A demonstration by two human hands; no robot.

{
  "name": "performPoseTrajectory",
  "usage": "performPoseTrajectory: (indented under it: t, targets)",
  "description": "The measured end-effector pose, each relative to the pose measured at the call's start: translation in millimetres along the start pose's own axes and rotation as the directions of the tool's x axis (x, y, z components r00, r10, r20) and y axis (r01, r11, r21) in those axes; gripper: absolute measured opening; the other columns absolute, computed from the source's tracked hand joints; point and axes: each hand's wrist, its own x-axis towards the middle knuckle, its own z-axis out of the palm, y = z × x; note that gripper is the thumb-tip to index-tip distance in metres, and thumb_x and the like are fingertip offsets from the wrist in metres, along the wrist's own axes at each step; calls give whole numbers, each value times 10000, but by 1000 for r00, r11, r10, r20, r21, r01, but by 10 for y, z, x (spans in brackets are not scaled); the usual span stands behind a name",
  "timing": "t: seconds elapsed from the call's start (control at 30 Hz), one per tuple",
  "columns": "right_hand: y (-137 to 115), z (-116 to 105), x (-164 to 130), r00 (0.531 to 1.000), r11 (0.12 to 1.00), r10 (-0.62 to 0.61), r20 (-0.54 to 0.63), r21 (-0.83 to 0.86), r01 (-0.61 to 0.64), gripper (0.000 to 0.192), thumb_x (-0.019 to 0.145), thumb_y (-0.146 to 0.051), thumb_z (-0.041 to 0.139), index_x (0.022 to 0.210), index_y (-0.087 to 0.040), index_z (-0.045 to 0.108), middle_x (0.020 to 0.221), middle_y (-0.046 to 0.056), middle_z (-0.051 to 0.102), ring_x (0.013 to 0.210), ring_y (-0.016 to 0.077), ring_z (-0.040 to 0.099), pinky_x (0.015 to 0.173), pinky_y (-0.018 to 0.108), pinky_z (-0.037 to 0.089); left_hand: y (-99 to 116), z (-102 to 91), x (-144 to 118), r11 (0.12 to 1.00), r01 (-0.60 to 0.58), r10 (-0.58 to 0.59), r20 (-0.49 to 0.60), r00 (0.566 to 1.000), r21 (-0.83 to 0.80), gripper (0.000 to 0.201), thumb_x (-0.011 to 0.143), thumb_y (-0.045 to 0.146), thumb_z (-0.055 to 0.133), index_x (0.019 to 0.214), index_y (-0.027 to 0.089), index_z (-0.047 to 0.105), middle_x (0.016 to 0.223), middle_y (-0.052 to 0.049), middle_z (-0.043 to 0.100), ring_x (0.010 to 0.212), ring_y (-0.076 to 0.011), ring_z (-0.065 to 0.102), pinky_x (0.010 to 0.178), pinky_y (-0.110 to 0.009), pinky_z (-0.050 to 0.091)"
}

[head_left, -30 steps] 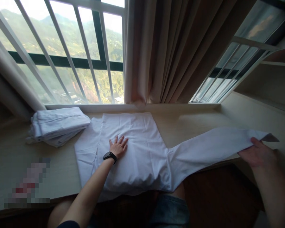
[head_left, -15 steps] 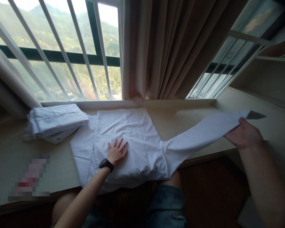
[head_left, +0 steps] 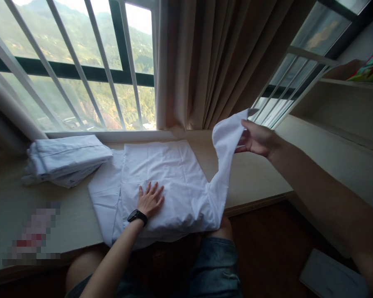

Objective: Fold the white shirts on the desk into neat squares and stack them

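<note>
Right hand (head_left: 256, 138) has moved most. A second ago it was far out to the right, low, with the sleeve (head_left: 226, 142) pulled almost straight along the ledge (head_left: 81, 219). Now it's higher and well in toward the body of the white garment (head_left: 161, 165); the sleeve rises steeply from the garment's right side and bows to the left near the top. Half a second ago it was still mostly stretched out.

Right hand grip: thumb and fingers pinched on the sleeve near its end, short tip sticking out past them. Lower fingers slightly apart.

Left hand (head_left: 151, 199): unchanged, palm down on the garment body, fingers spread, nothing gripped. Black watch (head_left: 137, 216) on that wrist.

Garment body hasn't shifted on the ledge: lies flat in front of the person, a few wrinkles, left side layered, near edge at the person's knees. Folded white stack (head_left: 68, 159) unmoved at its upper left, just beside it.

View has swung a bit right: more of the colourful item (head_left: 369, 66) on the shelf (head_left: 345, 120) shows, also more of a pale flat object (head_left: 332, 275) down by the floor. Can't tell what either is.
</note>
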Motion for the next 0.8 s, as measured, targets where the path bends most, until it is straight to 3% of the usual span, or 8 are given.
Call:
performPoseTrajectory:
  t: [0.1, 0.17, 0.3, 0.43, 0.63, 0.73, 0.8]
  targets:
    - [205, 264, 90, 993, 969, 111, 49, -227, -98, 283, 1043, -358, 368, 1174, -168, 530, 963, 32, 669, 1059, 279, 670, 819, 682, 475, -18, 14, -17, 1000, -12, 12, -54, 998, -4, 548, 963, 489, 440, 1492, 346, 451, 1596, -37, 372, 1515, -338, 193, 1204, -643, 22]
    - [289, 419, 158, 996, 968, 57, 73, -249, -37, 272, 1021, -397, 408, 1183, -204, 510, 1017, 44, 667, 1005, 259, 683, 841, 655, 519, -26, 21, -25, 1000, -22, 21, -84, 996, -10, 543, 958, 472, 457, 1482, 333, 468, 1580, -45, 399, 1506, -330, 225, 1215, -624, 43]
    - [386, 718, 387, 995, 950, 26, 99, -312, 6, 307, 1017, -426, 343, 1222, -235, 470, 1135, 93, 636, 1024, 283, 664, 836, 692, 511, -32, 24, -29, 999, -28, 25, -101, 995, -34, 526, 954, 447, 471, 1458, 302, 503, 1548, -68, 444, 1472, -327, 310, 1219, -611, 107]
    - [602, 1074, 722, 989, 934, 75, 125, -356, -26, 369, 1015, -471, 312, 1285, -251, 435, 1230, 115, 580, 1099, 306, 619, 815, 715, 489, -36, 16, -29, 998, -41, 34, -118, 992, -57, 518, 940, 446, 497, 1423, 264, 544, 1525, -87, 472, 1457, -328, 340, 1227, -584, 140]
    - [1364, 1637, 1181, 983, 914, 161, 84, -388, -117, 487, 999, -517, 304, 1393, -245, 392, 1329, 146, 507, 1112, 329, 583, 773, 726, 485, -55, 28, -33, 992, -66, 51, -144, 988, -104, 514, 916, 427, 536, 1395, 244, 568, 1510, -94, 488, 1450, -316, 359, 1233, -538, 191]
    - [1819, 1776, 1324, 981, 882, 184, 55, -450, -140, 525, 976, -521, 336, 1439, -273, 349, 1331, 140, 512, 1093, 320, 578, 771, 735, 479, -66, 38, -27, 989, -65, 46, -144, 989, -129, 514, 910, 419, 544, 1388, 232, 574, 1508, -102, 487, 1443, -319, 371, 1226, -536, 220]
    - [2086, 1794, 1384, 986, 873, 132, 99, -484, -68, 516, 966, -486, 343, 1436, -273, 361, 1291, 135, 539, 1061, 308, 587, 761, 734, 483, -71, 39, -24, 987, -69, 47, -149, 988, -145, 511, 907, 417, 548, 1381, 229, 580, 1507, -105, 487, 1441, -321, 373, 1226, -540, 222]
